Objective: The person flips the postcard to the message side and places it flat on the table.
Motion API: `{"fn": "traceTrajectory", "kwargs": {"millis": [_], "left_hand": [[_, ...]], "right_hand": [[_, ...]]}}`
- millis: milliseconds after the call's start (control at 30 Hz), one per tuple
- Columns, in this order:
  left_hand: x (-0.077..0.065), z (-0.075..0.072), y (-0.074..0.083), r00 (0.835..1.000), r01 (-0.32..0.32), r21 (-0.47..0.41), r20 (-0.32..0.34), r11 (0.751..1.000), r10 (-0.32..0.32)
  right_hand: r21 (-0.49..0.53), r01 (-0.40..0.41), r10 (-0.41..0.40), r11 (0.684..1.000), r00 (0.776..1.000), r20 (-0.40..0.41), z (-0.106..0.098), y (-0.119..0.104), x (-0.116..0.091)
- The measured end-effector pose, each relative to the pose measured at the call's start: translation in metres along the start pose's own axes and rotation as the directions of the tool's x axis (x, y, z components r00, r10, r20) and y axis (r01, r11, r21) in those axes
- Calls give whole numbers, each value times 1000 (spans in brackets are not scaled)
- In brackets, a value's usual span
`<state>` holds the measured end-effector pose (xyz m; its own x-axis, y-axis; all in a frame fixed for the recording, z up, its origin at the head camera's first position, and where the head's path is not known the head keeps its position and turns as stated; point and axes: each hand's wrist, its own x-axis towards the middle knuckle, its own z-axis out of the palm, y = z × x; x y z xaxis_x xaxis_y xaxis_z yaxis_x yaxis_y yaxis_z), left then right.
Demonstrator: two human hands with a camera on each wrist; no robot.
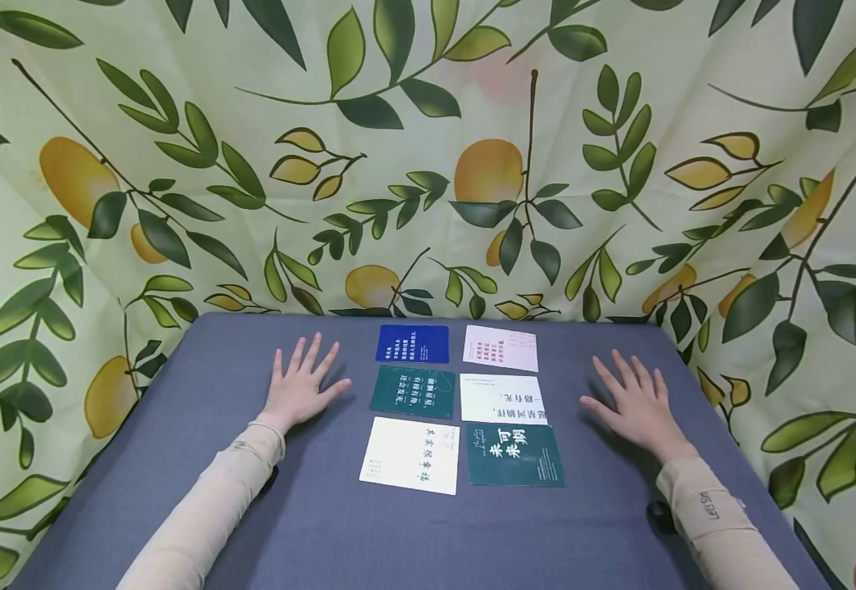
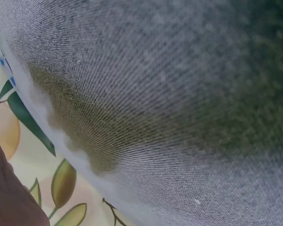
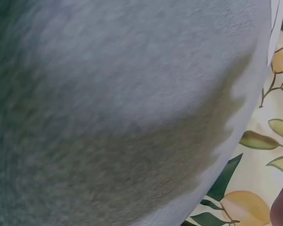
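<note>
To the left of a group of printed cards, my left hand (image 1: pixel 301 383) is palm down with straight, spread fingers. My right hand (image 1: pixel 640 407) mirrors it on the right, fingers also straight and apart. Neither holds anything. The cards lie in two columns between them: a blue card (image 1: pixel 413 344), a dark green card (image 1: pixel 413 392) and a cream card (image 1: pixel 409 456) on the left; a pink card (image 1: pixel 500 347), a white card (image 1: pixel 503 398) and a deep green card (image 1: pixel 516 456) on the right. In each wrist view only a sliver of hand shows at the edge.
A grey-blue cloth covers the table (image 1: pixel 398 541). Behind and at both sides hangs a curtain (image 1: pixel 413 74) printed with leaves and orange fruit. A small black object (image 1: pixel 660 517) sits under the right wrist. Shadows fall on the cloth in both wrist views.
</note>
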<state>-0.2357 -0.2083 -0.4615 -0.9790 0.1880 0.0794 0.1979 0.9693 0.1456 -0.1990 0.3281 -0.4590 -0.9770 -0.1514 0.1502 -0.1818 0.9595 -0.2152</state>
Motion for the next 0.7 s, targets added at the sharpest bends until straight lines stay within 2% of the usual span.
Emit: {"fn": "traceTrajectory", "kwargs": {"millis": [367,700], "left_hand": [[8,-3,6,998,-44,36,-52,998,46],[30,-13,17,997,-31,65,-70,997,36]], "right_hand": [[20,29,-27,999,995,-95,-9,-23,21],[32,103,-97,994,982,-159,-12,-63,54]]}}
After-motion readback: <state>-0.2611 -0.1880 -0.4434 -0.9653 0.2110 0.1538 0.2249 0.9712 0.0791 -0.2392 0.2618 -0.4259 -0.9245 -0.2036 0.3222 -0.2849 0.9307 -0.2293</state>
